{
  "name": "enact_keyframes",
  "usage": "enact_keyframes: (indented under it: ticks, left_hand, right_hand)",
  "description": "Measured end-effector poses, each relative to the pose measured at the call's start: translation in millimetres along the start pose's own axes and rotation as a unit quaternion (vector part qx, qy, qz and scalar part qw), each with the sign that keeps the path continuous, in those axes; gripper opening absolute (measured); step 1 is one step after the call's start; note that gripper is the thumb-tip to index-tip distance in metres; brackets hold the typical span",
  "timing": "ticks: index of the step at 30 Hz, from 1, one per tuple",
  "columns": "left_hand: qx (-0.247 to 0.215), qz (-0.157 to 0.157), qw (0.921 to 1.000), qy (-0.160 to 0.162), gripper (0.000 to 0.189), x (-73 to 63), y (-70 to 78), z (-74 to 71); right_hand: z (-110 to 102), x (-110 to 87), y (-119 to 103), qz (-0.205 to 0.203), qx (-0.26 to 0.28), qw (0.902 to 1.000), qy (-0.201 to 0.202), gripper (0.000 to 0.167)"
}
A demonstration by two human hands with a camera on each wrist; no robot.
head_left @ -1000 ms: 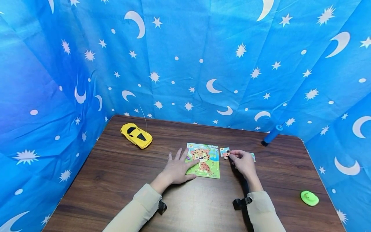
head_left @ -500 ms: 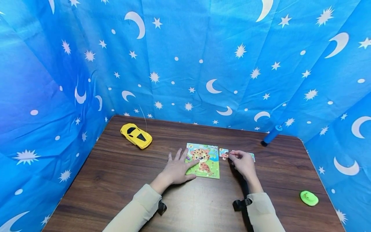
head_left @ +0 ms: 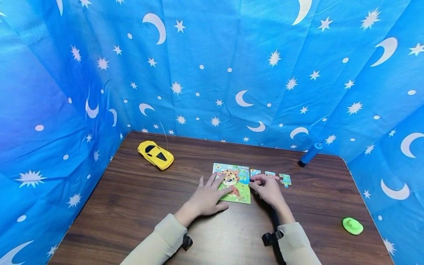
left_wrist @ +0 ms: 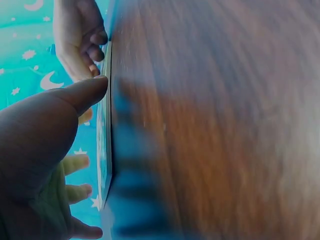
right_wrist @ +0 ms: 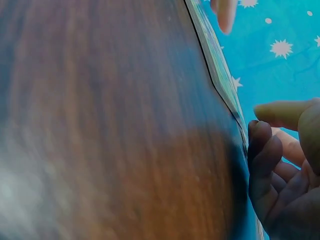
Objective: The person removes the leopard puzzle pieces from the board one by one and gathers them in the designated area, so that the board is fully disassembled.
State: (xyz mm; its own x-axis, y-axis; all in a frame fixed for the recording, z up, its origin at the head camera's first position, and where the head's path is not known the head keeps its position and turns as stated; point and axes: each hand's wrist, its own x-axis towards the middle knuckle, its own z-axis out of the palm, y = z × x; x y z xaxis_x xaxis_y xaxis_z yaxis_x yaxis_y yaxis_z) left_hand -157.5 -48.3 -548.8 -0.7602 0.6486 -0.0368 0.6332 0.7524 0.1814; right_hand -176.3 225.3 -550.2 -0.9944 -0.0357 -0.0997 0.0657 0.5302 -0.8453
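Note:
A jigsaw puzzle (head_left: 244, 197) with a cartoon leopard cub lies flat in its frame near the table's middle. My left hand (head_left: 207, 198) rests across its left side with fingers spread, covering part of the picture. At the right edge of the puzzle is my right hand (head_left: 269, 190), its fingertips right by the border. In the right wrist view, the right thumb (right_wrist: 280, 114) and bent fingers (right_wrist: 262, 142) show a narrow gap with nothing visible between them. Three loose jigsaw pieces (head_left: 285, 179) lie in a row to the right, the nearer two partly behind the right hand.
On the wooden table (head_left: 132, 221), a yellow toy car (head_left: 155, 155) stands at the back left. A blue pump-like cylinder (head_left: 310, 154) lies at the back right, and a bright green hat-shaped object (head_left: 353, 226) sits at the right. Blue star-patterned cloth (head_left: 205, 73) hangs behind.
My right hand has let go of a jigsaw piece, now in the middle of the row, and moved left to the puzzle's edge. My left hand has shifted slightly right across the picture.

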Motion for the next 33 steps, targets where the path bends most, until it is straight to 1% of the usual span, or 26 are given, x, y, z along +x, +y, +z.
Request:
enact_keyframes:
  ticks: [4,7,10,16,19,23,27,33]
  left_hand:
    - [0.009,0.017,0.9998,-0.009,0.063,1.2,6.5,1.0]
    - [0.016,0.018,0.9995,-0.022,0.063,1.2,9.2,2.1]
    - [0.013,0.017,0.9994,-0.029,0.062,1.3,10.5,2.8]
    - [0.004,0.019,0.9992,-0.036,0.062,1.9,10.5,3.6]
    - [0.003,0.019,0.999,-0.039,0.062,1.6,10.8,3.1]
    - [0.001,0.019,0.999,-0.04,0.062,1.0,11.7,0.9]
    - [-0.004,0.02,0.9989,-0.043,0.061,0.9,12.4,-0.5]
    - [-0.005,0.018,0.9989,-0.043,0.061,1.8,12.1,1.6]
  right_hand:
    - [4,0.3,-2,-0.015,-0.032,0.999,-0.027,0.03]
    - [4,0.9,-6,-0.025,-0.065,0.9965,-0.047,0.036]
    - [3,1.0,-10,-0.025,-0.082,0.9945,-0.06,0.041]
    - [2,4.6,-12,-0.014,-0.094,0.993,-0.07,0.045]
    - [2,7.0,-13,-0.015,-0.099,0.9919,-0.078,0.046]
    - [1,8.8,-16,-0.023,-0.104,0.9903,-0.089,0.045]
    - [1,10.8,-17,-0.019,-0.102,0.99,-0.095,0.044]
    - [4,13.2,-16,-0.01,-0.102,0.9903,-0.094,0.042]
